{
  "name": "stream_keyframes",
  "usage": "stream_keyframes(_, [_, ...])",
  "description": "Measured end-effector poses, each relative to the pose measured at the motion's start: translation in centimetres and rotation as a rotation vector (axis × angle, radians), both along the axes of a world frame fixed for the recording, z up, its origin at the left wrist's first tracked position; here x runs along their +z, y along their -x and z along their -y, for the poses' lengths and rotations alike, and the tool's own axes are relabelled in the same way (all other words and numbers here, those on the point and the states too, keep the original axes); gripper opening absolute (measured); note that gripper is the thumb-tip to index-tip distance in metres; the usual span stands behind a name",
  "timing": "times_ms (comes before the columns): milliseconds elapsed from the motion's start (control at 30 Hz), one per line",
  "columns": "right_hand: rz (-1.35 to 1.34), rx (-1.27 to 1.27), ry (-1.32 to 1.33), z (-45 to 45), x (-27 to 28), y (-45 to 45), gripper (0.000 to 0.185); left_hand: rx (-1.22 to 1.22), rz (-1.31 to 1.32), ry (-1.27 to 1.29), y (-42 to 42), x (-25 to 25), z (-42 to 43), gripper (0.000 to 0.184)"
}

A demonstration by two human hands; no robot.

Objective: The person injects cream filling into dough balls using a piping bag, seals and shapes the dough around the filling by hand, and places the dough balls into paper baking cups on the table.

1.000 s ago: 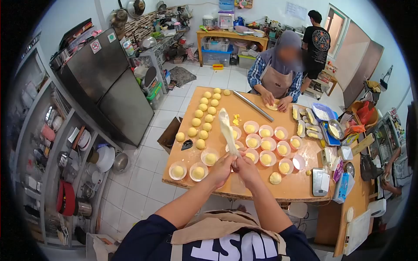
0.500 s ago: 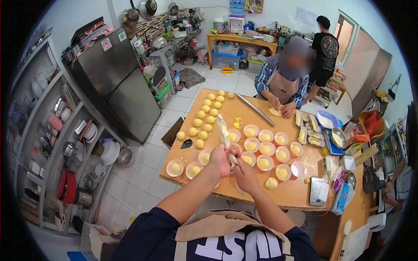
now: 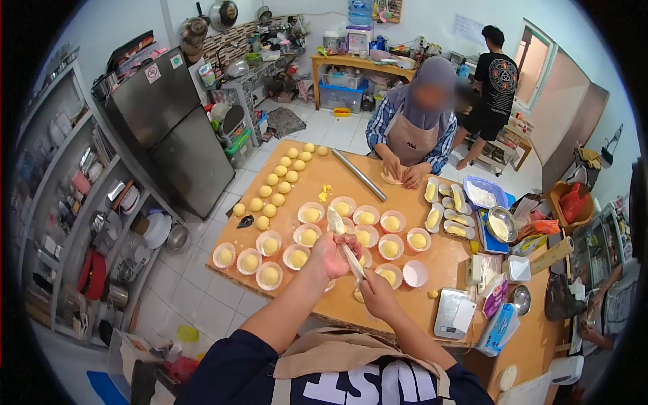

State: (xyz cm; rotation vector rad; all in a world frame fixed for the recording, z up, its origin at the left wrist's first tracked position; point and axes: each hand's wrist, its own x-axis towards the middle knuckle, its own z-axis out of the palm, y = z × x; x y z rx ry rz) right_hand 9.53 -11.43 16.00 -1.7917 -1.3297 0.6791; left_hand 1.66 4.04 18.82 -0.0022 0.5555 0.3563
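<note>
A whitish piping bag (image 3: 349,256) slants between my hands above the near side of the table. My left hand (image 3: 329,255) is closed around its middle, and the filled end sticks up past the fingers. Lower and to the right, my right hand (image 3: 379,295) grips the bag's other end. Around and beyond the bag stand several white paper cups, each with a pale yellow dough ball (image 3: 308,237) in it. One paper cup (image 3: 415,273) holds no ball. Partly hidden beneath my right hand, another dough ball rests on the table.
Loose dough balls (image 3: 278,180) line the wooden table's (image 3: 233,260) left side. A metal rolling pin (image 3: 360,175) lies at the back. Across the table a person (image 3: 412,128) handles flat dough. Filled small moulds (image 3: 434,216), a bowl (image 3: 501,224) and a scale (image 3: 454,313) sit at right.
My view has shifted right, so the table appears further left. The bag's filled end has dropped toward my left hand, while my right hand has moved down and away, stretching the other end.
</note>
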Motion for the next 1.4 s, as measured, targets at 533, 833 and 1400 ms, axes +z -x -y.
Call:
stream_keyframes(533, [-0.206,0.008,0.0,5.1,-1.8,-4.2,0.018,0.08,-0.008,-0.238,-4.5,-1.1,4.3,0.021])
stream_keyframes(833, [-0.819,0.025,-0.24,7.0,-1.0,-9.9,0.026,-0.803,-0.253,-1.173,-6.0,-0.6,10.9,0.042])
stream_keyframes(1400, [-0.398,-0.222,0.076,15.4,-2.3,-13.6,0.031,-0.945,-1.064,-1.862,-2.7,-18.3,8.4,0.049])
